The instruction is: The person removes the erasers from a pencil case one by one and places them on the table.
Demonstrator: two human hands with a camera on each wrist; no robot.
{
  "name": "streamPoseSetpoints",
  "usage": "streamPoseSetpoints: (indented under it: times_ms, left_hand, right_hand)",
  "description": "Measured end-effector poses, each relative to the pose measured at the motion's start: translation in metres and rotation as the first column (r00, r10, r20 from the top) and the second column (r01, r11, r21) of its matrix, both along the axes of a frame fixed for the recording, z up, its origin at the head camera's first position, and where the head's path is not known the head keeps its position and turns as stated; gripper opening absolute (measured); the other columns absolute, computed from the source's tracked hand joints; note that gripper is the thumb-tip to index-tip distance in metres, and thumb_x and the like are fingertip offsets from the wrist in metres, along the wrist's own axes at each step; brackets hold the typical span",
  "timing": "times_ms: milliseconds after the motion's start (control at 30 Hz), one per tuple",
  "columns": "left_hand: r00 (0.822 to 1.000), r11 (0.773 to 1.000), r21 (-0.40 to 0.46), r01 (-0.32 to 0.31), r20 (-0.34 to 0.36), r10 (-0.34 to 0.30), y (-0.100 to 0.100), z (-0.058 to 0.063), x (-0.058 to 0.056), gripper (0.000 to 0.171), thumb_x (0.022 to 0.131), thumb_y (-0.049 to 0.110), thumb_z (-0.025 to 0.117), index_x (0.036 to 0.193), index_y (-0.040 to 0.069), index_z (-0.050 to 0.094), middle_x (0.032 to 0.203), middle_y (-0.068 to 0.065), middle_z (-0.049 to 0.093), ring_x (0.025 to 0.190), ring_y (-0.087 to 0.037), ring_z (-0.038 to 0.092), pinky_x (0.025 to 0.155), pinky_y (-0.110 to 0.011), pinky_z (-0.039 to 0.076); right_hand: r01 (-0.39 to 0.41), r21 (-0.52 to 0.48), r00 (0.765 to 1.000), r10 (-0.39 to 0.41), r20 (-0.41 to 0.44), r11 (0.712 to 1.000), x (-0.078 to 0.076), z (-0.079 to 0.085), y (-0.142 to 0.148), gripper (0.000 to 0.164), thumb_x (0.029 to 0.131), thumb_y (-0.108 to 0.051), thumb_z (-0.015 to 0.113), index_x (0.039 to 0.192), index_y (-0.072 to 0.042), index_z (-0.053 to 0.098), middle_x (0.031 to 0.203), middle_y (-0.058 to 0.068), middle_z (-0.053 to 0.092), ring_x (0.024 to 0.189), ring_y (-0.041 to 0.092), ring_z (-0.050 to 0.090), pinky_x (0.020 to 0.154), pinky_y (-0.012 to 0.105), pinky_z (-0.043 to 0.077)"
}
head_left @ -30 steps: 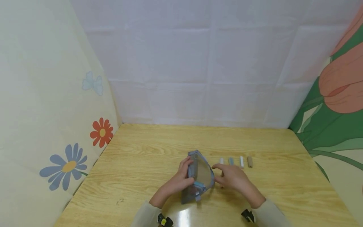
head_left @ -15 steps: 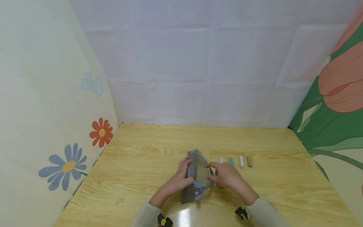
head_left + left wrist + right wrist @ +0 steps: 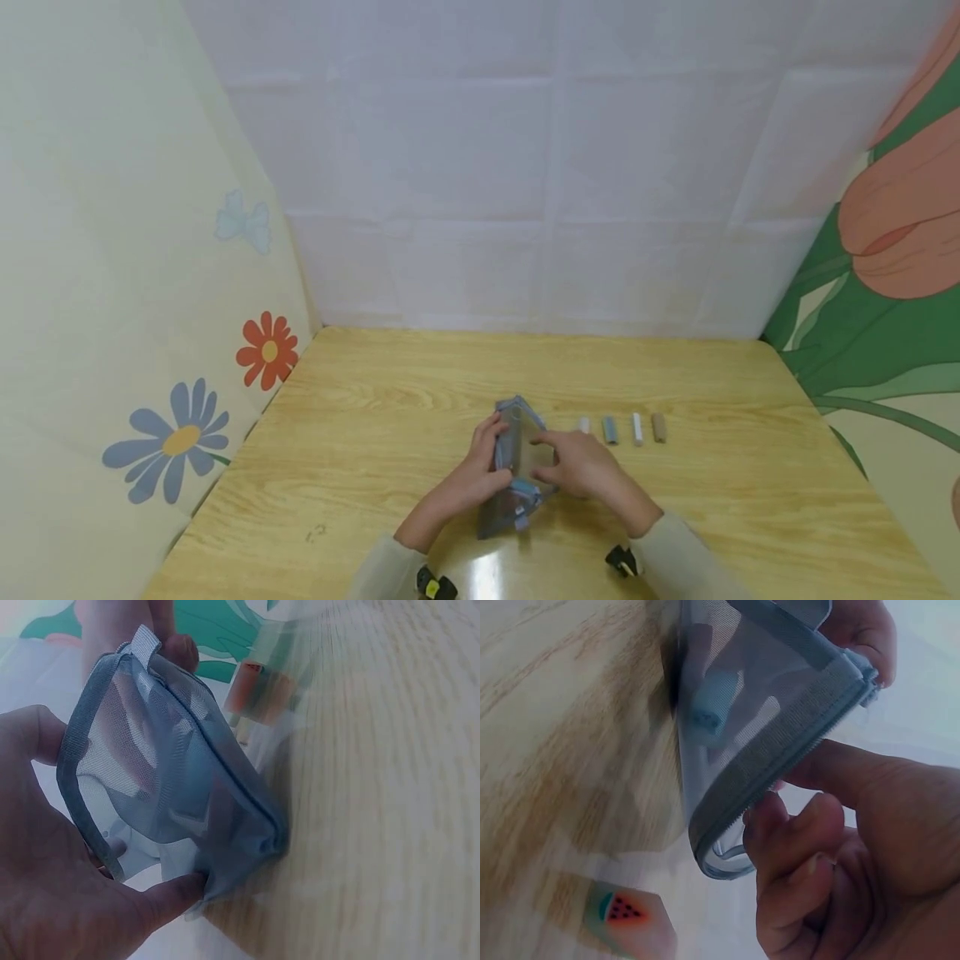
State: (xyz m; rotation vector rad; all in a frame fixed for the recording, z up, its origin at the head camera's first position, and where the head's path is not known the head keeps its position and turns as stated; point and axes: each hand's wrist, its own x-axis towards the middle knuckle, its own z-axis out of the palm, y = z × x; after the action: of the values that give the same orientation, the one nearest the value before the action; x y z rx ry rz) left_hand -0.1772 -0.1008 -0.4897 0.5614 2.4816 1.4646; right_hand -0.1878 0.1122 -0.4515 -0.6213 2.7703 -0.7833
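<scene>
A grey-blue mesh zip pouch [image 3: 497, 508] stands tilted on the table, its mouth spread open. My left hand [image 3: 483, 462] grips its left side, thumb toward the front and fingers behind. At the right of the mouth is my right hand [image 3: 581, 462], thumb and index finger apart in a C shape, fingertips reaching past the zip edge. In the right wrist view its other fingers are loosely bent and the thumb tip is hidden behind the zip tape [image 3: 780, 765]. A small light-blue block [image 3: 716, 709] shows through the mesh.
Right of the pouch, a row holds a white piece [image 3: 584, 425], a blue-grey block [image 3: 610, 430], a white stick [image 3: 637, 429] and a brown block [image 3: 659, 427]. Near the right hand lies a block with a watermelon print [image 3: 634, 919]. Cloth panels surround the wooden table [image 3: 360, 400].
My right hand has moved left, from beside the pouch's mouth to over it, fingertips now past its right edge. My left hand keeps its hold in the same place.
</scene>
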Motion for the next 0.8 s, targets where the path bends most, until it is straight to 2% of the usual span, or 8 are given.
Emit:
streamPoseSetpoints:
  times_ms: [133,267,400,467,533,800]
  left_hand:
    - [1.0,1.0,0.012,-0.011,-0.016,0.012,-0.001,-0.001,-0.002,0.085,0.076,0.02,0.057,0.152,-0.003,0.028,0.165,-0.021,0.005,0.14,-0.047,0.028,0.106,-0.064,0.036]
    - [0.999,0.999,0.035,-0.013,-0.03,0.014,-0.002,-0.003,-0.002,0.084,0.075,0.019,0.057,0.151,-0.004,0.029,0.164,-0.022,0.007,0.139,-0.047,0.029,0.105,-0.063,0.037]
    - [0.999,0.998,0.058,-0.019,-0.039,0.021,-0.002,-0.005,-0.002,0.082,0.074,0.017,0.057,0.149,-0.004,0.031,0.163,-0.023,0.009,0.137,-0.047,0.031,0.104,-0.063,0.039]
    - [0.999,0.998,0.064,-0.022,-0.04,0.025,-0.002,-0.004,-0.002,0.082,0.074,0.017,0.057,0.149,-0.004,0.031,0.163,-0.023,0.01,0.136,-0.047,0.032,0.103,-0.063,0.039]
    - [0.999,0.998,0.064,-0.022,-0.042,0.025,-0.002,-0.004,-0.002,0.082,0.074,0.016,0.056,0.149,-0.004,0.031,0.163,-0.023,0.01,0.137,-0.047,0.032,0.104,-0.063,0.039]
    - [0.999,0.998,0.068,-0.013,-0.046,0.016,-0.003,-0.003,-0.004,0.082,0.075,0.015,0.056,0.15,-0.007,0.03,0.163,-0.023,0.01,0.14,-0.045,0.03,0.109,-0.059,0.034]
  right_hand:
    - [-0.015,-0.003,1.0,0.015,0.011,1.0,-0.004,-0.004,-0.006,0.052,0.086,-0.03,0.077,0.131,-0.008,0.065,0.076,-0.005,0.063,0.061,0.009,0.054,0.055,0.028,0.047]
    - [-0.017,0.015,1.0,0.017,0.015,1.0,-0.008,-0.009,-0.011,0.054,0.085,-0.03,0.078,0.133,-0.007,0.064,0.087,0.001,0.07,0.063,0.01,0.057,0.06,0.031,0.051]
    - [-0.005,0.022,1.0,0.004,0.012,1.0,-0.011,-0.011,-0.015,0.055,0.082,-0.03,0.08,0.131,-0.008,0.066,0.109,0.013,0.073,0.084,0.024,0.067,0.077,0.045,0.057]
    - [0.002,0.026,1.0,-0.002,0.01,1.0,-0.013,-0.013,-0.017,0.055,0.081,-0.03,0.08,0.131,-0.01,0.067,0.119,0.016,0.071,0.098,0.031,0.068,0.085,0.05,0.056]
    - [0.008,0.034,1.0,-0.009,0.02,0.999,-0.015,-0.015,-0.019,0.056,0.081,-0.031,0.081,0.132,-0.011,0.066,0.12,0.017,0.071,0.105,0.034,0.066,0.087,0.052,0.055]
    - [0.011,0.075,0.999,-0.015,0.049,0.997,-0.025,-0.022,-0.026,0.064,0.079,-0.032,0.081,0.138,-0.016,0.062,0.118,0.018,0.071,0.096,0.03,0.065,0.08,0.048,0.055]
